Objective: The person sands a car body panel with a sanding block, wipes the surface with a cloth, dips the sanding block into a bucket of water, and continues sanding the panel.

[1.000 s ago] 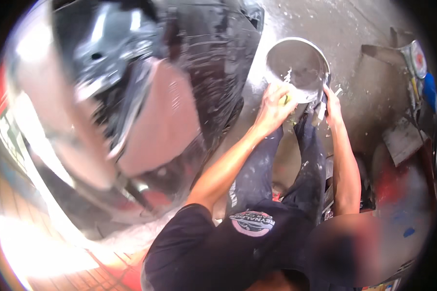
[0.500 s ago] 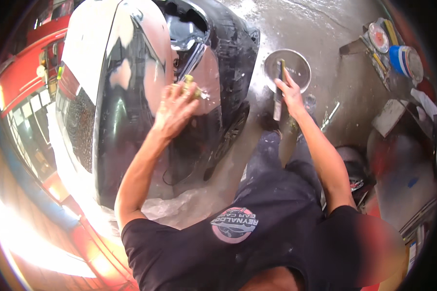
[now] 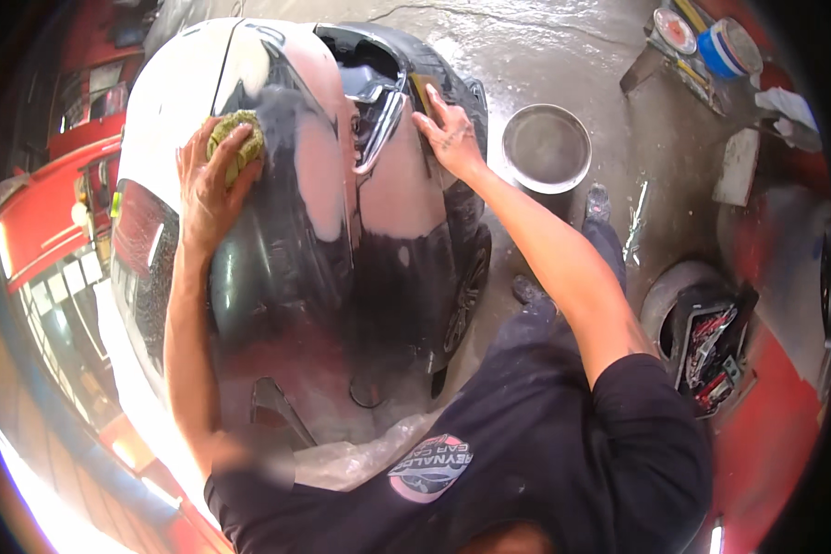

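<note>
Since half a second ago, your right hand (image 3: 448,134) has left the metal basin (image 3: 546,148) on the floor and now rests flat, fingers spread and holding nothing, on the front corner of the black car body (image 3: 379,268), just beside the headlight opening (image 3: 371,92); your left hand (image 3: 208,189) has slid outward to the far flank of the same body. Its grip is closed around a yellow-green sponge (image 3: 235,140), pressed against the panel where the white, foamy-looking stretch (image 3: 171,102) meets the dark one. Judging from the surface, the wash is partly done: pale film covers the upper part and streaks run down the middle, while the lower dark area nearest your chest shows a plain gloss with no visible suds, so it likely remains to be scrubbed, and nothing looks rinsed. The basin stands apart on the wet concrete floor (image 3: 563,46); whether it holds water you cannot tell. A tool tray (image 3: 711,342) lies to your right
</note>
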Demonstrator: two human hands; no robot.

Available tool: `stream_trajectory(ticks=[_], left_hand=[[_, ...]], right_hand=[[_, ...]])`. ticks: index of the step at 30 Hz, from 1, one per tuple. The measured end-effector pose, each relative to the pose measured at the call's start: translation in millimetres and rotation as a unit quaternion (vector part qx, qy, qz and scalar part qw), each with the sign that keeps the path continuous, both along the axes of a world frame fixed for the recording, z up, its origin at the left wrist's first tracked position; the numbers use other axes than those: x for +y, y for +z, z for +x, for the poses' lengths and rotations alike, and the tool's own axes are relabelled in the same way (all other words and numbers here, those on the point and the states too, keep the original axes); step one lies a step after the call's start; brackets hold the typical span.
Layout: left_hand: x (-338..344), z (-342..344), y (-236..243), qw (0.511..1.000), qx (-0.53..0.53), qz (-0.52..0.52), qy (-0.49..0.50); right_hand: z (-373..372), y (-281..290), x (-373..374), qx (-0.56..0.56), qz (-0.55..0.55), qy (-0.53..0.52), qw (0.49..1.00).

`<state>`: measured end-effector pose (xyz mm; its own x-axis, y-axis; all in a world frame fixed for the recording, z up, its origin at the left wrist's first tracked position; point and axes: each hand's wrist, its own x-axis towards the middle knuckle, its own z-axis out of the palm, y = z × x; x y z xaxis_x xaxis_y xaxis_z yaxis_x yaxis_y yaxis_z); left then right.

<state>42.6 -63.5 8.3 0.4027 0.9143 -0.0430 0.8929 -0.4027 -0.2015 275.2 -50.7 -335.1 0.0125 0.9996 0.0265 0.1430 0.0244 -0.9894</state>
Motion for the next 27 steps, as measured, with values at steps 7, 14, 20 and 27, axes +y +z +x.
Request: stream_trajectory(ticks=[7,14,20,27], left_hand=[[10.1,-18.8,-3.5,0.994,-0.099,-0.052,-0.013],[34.7,1.5,-16.5,0.992,-0.095,-0.048,-0.071],[21.4,-20.9,-2.0,0.996,-0.062,-0.038,-0.05],[32.1,-3.1,-16.2,0.994,-0.073,-0.059,-0.051]], right_hand=[[-55.2,-27.6,-81.6,-0.056,0.09,-0.103,0.989],[-7.1,-54.5,6.5,-0.329,0.247,-0.108,0.905],[-54.2,-6.7,-115.3,-0.094,0.177,-0.083,0.976],[-32.4,-55.0,-25.8,-0.23,0.248,-0.121,0.933]])
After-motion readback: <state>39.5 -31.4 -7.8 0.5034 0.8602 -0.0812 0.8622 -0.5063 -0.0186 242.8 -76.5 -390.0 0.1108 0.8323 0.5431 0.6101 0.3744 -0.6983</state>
